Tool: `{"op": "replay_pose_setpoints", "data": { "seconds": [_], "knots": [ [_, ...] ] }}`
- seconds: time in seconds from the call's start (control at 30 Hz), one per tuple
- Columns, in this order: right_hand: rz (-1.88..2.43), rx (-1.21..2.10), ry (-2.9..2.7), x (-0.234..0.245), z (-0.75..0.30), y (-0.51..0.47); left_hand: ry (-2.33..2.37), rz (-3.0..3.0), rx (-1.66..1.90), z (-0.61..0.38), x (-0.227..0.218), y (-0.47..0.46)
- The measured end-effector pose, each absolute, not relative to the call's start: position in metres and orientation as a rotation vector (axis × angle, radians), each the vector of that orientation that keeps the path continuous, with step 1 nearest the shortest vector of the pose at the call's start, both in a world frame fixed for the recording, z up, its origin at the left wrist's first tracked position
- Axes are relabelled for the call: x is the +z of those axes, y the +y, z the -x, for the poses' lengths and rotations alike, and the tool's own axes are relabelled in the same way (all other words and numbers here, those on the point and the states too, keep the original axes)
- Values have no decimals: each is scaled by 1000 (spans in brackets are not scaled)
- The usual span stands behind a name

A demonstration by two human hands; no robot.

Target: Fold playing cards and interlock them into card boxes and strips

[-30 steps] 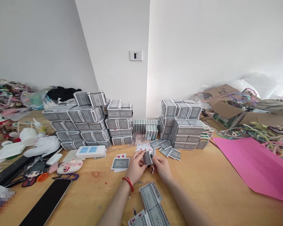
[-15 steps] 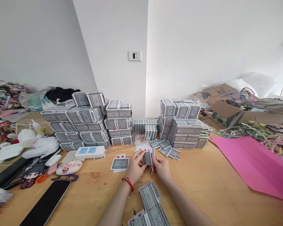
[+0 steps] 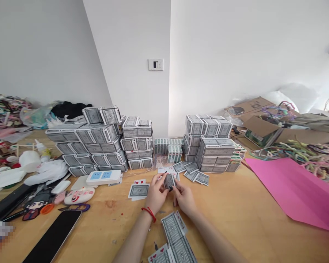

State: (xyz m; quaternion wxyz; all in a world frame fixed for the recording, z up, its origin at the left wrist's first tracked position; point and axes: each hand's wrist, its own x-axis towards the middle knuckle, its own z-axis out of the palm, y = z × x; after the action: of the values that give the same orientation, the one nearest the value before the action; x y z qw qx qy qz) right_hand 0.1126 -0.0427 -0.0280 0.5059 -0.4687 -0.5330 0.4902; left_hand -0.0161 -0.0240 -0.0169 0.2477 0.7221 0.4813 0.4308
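A grey-backed playing card, possibly folded, is held between my two hands above the wooden table. My left hand, with a red cord at the wrist, grips its left side and top edge. Fingers of my right hand are closed on its lower right corner. Right behind lie face-up cards with red pips, partly hidden by the hands. Several face-down cards spread to the right of them. Between my forearms sits a block made of folded cards. Left of my hands is a small card pile with a nine of hearts showing.
Tall stacks of card blocks stand at the back left, and more stacks at the back right. A power strip, a phone and a craft knife lie on the left. Pink paper covers the right side.
The card has turned and shifted slightly left in my fingers. My right hand has moved left, its fingertips now over the card's lower corner.
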Motion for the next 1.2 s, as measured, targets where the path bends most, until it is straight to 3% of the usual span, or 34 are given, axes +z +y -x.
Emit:
{"op": "replay_pose_setpoints", "data": {
  "seconds": [0.47, 0.7, 1.2],
  "knots": [
    [1045, 1345, -1273, -27, -112, -43, 1003, -1786, 1217, 9, -4, -38],
    [1062, 1401, -1438, -20, -114, -44, 1368, -1600, 1241, 3, -11, -33],
    [1045, 1398, -1333, -23, -119, -38, 1395, -1397, 1382, 9, -21, -20]
  ]
}}
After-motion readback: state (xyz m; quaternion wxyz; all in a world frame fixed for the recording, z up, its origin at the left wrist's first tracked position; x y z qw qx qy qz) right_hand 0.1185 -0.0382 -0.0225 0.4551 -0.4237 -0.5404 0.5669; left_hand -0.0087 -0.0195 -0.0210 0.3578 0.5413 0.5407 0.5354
